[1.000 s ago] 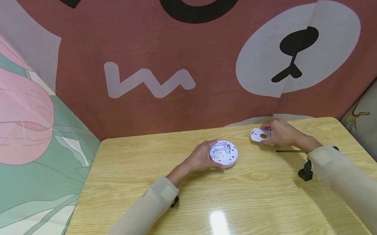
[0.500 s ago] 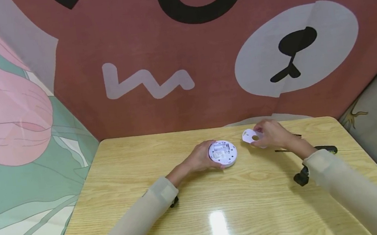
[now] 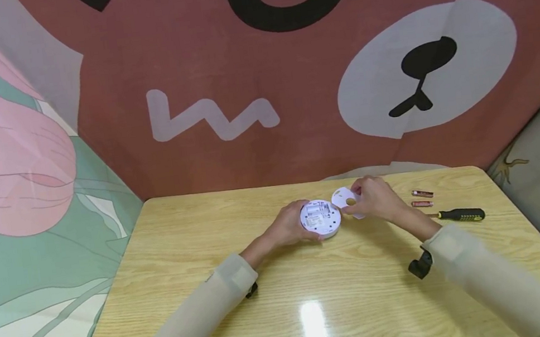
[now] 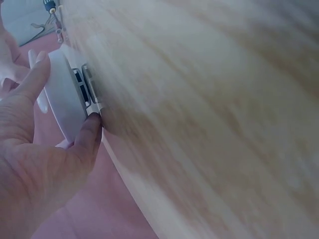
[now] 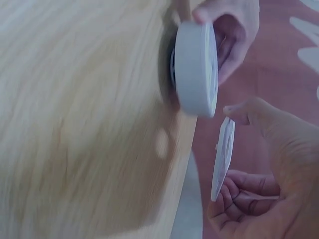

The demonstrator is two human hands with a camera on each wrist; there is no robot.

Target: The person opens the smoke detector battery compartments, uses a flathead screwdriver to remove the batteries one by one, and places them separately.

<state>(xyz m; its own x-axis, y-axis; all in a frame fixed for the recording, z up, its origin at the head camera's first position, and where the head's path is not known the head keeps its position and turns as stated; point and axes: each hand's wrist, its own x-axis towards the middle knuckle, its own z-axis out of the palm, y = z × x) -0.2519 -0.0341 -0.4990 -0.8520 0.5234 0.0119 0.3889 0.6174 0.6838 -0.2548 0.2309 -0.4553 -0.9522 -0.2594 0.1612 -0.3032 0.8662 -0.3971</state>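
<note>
My left hand (image 3: pixel 287 226) grips a round white smoke detector (image 3: pixel 318 223) by its left rim, a little off the table. Its back faces up, with a bare battery bay and a printed label. In the left wrist view, the dark slotted side of the detector (image 4: pixel 64 94) faces the wood. My right hand (image 3: pixel 377 200) pinches a thin white cover plate (image 3: pixel 341 197) with a round hole. That plate is tilted just right of the detector's rim. From the right wrist view, a small gap shows between plate (image 5: pixel 223 159) and detector (image 5: pixel 193 69).
Two red batteries (image 3: pixel 422 204) lie on the wooden table (image 3: pixel 269 326) to the right. Below them is a black-and-yellow screwdriver (image 3: pixel 462 215), its shaft partly behind my right wrist. A printed cloth (image 3: pixel 219 163) hangs along the table's far edge.
My right hand has brought the cover plate leftward to the detector's side, bringing the batteries and screwdriver handle into sight. The left hand and detector have stayed nearly still.
</note>
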